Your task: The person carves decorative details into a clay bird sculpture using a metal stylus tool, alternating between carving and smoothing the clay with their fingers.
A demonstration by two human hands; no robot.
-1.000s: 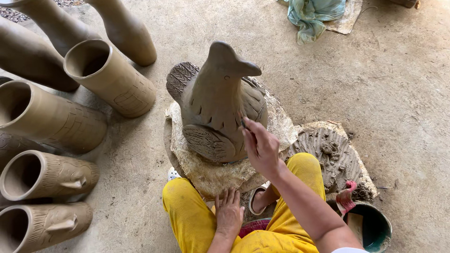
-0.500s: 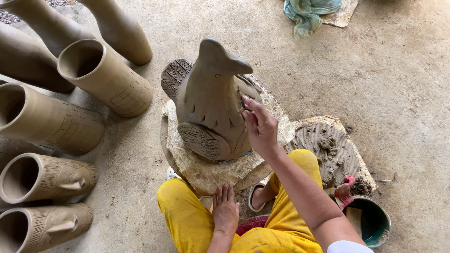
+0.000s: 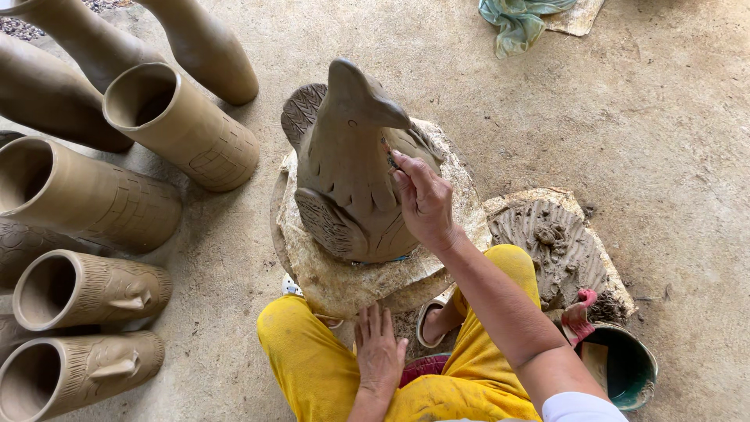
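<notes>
Nearest the camera, the left hand (image 3: 380,353) lay flat and released on the yellow trousers (image 3: 312,367), fingers spread, holding nothing, much as it had a second earlier. Above it, the right hand (image 3: 424,199) had climbed: a second before, it worked low on the side of the clay bird (image 3: 351,176), and now it was up near the neck, just under the beak. Its fingers were pinched shut on a small thin tool (image 3: 390,159) whose tip touched the clay. That shift suggested, as a judgement, that the carving had moved on from the flank to the upper breast, with the lower body already marked.

The bird stood upright on a round, clay-smeared slab (image 3: 344,273) on the floor, right in front of the person's knees. It was grey-brown, wet-looking, with a smooth pointed head and beak, scalloped feather cuts down its front, a hatched wing on its left side and a ribbed tail behind.

To the right lay a second slab with clay scraps (image 3: 551,242), and beside it a green bowl (image 3: 629,371) with a pink rag (image 3: 578,316). Further left, several clay tubes (image 3: 180,125) lay on their sides; beyond, a crumpled green cloth (image 3: 519,19).
</notes>
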